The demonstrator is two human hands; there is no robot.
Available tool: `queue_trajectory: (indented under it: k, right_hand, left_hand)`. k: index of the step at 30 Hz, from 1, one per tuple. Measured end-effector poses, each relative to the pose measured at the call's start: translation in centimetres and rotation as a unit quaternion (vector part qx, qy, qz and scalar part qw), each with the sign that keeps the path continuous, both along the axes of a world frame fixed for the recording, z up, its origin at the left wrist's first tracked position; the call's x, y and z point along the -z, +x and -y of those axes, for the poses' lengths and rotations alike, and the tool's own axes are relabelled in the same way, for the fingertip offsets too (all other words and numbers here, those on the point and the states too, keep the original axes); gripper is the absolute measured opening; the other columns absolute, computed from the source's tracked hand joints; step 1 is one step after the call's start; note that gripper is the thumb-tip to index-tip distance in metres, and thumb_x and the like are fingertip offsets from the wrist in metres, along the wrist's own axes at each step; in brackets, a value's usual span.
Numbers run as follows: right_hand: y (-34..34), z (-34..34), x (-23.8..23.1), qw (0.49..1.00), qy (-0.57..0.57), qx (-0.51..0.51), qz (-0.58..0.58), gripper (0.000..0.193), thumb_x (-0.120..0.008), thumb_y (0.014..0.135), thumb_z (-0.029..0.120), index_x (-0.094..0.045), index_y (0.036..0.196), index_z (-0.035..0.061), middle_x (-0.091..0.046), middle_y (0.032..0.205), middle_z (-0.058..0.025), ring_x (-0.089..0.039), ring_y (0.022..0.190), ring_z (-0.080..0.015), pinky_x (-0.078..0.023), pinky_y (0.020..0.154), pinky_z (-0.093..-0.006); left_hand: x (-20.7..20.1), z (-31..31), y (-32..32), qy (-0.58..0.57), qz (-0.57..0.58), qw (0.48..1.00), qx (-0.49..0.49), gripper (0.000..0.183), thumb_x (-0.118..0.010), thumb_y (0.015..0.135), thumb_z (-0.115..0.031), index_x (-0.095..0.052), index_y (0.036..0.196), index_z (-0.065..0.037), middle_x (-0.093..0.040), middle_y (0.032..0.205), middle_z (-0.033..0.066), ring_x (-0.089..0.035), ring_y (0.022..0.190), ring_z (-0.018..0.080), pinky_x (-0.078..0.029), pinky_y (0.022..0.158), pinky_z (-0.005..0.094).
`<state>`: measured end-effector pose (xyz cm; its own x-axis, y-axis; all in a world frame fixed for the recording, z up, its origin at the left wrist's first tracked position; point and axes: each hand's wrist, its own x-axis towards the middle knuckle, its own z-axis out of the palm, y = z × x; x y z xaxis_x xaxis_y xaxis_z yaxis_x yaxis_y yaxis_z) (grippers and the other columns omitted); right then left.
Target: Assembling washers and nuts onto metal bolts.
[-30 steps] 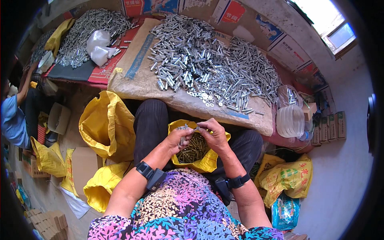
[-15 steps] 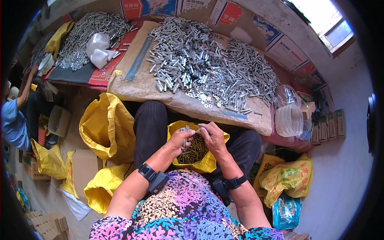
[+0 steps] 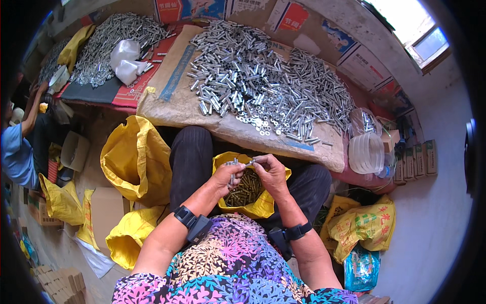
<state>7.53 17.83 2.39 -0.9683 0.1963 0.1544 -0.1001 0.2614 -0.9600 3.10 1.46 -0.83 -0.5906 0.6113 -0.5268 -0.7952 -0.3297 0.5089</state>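
Over a yellow woven sack (image 3: 260, 209) between my knees, my left hand (image 3: 223, 178) is closed round several short silver metal fasteners (image 3: 232, 163). One slim silver fastener (image 3: 249, 163) spans the gap between my hands. Its right end is pinched by the thumb and fingers of my right hand (image 3: 272, 175). Below them the sack holds many brass-coloured fasteners (image 3: 245, 190). On the bench ahead lies a large heap of silver metal sleeves (image 3: 228, 71), with flat washers (image 3: 260, 123) strewn along its near edge.
Left of my knee stands an open yellow sack (image 3: 134, 159), a smaller one (image 3: 129, 238) nearer. Clear plastic tubs (image 3: 365, 152) sit at the bench's right end, beside small boxes (image 3: 417, 158). At far left a person in a blue sleeve (image 3: 20, 157) works by another silver heap (image 3: 114, 43).
My right fingers have drawn slightly right, and more of the slim fastener shows between my hands. The left hand keeps its handful in nearly the same place.
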Motion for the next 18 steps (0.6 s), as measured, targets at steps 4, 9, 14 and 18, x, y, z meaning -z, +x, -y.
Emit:
queue_trajectory:
  k: [4,9,14,18]
  right_hand:
    - [-0.1,-0.4,-0.4,0.998,0.060,-0.027,-0.004,0.018,-0.064,0.077,-0.003,-0.064,0.095,0.0028,-0.060,0.079,-0.0054,-0.060,0.074,-0.0130,-0.048,0.066,-0.0249]
    - [-0.2,-0.9,-1.3,0.988,0.132,-0.060,-0.057,0.018,-0.064,0.077,-0.003,-0.065,0.094,0.0032,-0.060,0.079,-0.0073,-0.060,0.073,-0.0171,-0.047,0.065,-0.0258]
    - [0.0,-0.9,-1.5,0.984,0.161,-0.069,-0.029,0.016,-0.065,0.077,-0.002,-0.066,0.092,0.0029,-0.061,0.079,-0.0079,-0.061,0.073,-0.0184,-0.047,0.064,-0.0261]
    - [-0.1,-0.5,-1.1,0.988,0.142,-0.042,-0.046,0.017,-0.065,0.077,-0.002,-0.066,0.093,0.0029,-0.060,0.077,-0.0073,-0.059,0.070,-0.0179,-0.046,0.063,-0.0266]
  left_hand:
    - [0.3,-0.2,0.0,-0.015,-0.008,1.000,0.006,0.010,-0.061,0.085,-0.020,-0.056,0.086,-0.011,-0.049,0.063,-0.0042,-0.044,0.045,0.0043,-0.030,0.036,0.0169]
    - [0.4,-0.1,0.0,-0.017,-0.007,1.000,0.007,0.010,-0.061,0.085,-0.020,-0.056,0.087,-0.012,-0.050,0.063,-0.0040,-0.044,0.044,0.0043,-0.030,0.037,0.0168]
    - [0.7,0.0,0.0,-0.019,-0.005,1.000,0.002,0.010,-0.061,0.085,-0.020,-0.056,0.086,-0.012,-0.050,0.063,-0.0040,-0.044,0.044,0.0046,-0.030,0.036,0.0169]
    - [-0.3,0.1,0.2,-0.011,0.011,1.000,-0.002,0.011,-0.061,0.086,-0.016,-0.055,0.088,-0.007,-0.050,0.064,-0.0014,-0.045,0.045,0.0061,-0.033,0.036,0.0167]
